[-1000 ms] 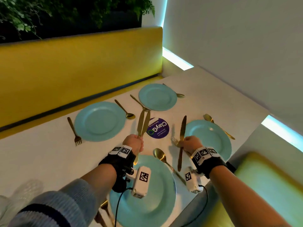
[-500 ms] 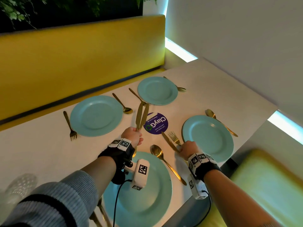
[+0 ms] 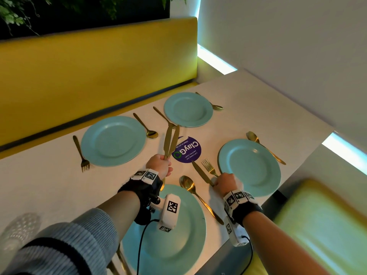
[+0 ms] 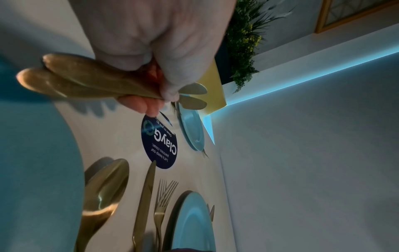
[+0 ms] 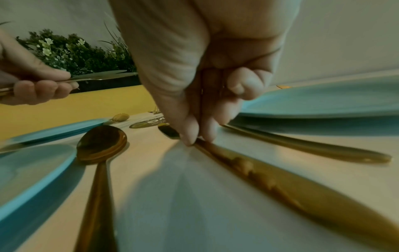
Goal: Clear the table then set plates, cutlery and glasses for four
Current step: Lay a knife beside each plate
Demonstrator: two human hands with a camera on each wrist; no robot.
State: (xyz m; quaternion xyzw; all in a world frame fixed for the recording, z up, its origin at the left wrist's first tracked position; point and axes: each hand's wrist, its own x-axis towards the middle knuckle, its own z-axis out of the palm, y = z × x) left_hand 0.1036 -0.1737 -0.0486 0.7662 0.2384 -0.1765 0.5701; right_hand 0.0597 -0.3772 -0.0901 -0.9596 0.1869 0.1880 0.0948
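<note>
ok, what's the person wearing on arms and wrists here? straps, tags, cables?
Left arm: a grey-blue ribbed sleeve with a dark band. Both wrists carry a black strap topped with white square-code tags. Under each wrist hangs a white camera box bearing a code tag and a black cable. Right forearm bare.

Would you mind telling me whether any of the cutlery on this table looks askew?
Yes: the knife under the right hand lies slanted on the table, its blade angling away from the fork beside the right plate and its tip at the purple sticker.
</note>
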